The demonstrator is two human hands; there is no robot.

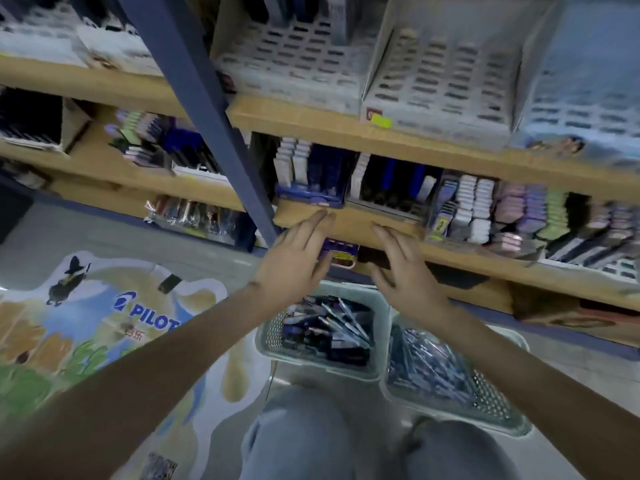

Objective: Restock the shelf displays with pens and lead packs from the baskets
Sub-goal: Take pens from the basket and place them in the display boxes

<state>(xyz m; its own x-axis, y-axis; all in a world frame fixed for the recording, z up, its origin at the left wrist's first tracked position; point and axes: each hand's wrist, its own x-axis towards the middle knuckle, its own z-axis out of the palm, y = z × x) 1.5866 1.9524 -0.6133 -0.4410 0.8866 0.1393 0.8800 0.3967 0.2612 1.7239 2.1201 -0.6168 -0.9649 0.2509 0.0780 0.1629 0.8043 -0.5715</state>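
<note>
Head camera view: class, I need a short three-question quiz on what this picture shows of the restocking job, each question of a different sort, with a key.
1. True or false: the left basket has stock in it.
2. The left hand and right hand are: A) gripping pens; B) open, holding nothing; C) down inside the baskets.
3. Fill in: the floor sticker shows the brand word ____.
Key: 1 true; 2 B; 3 PILOT.
</note>
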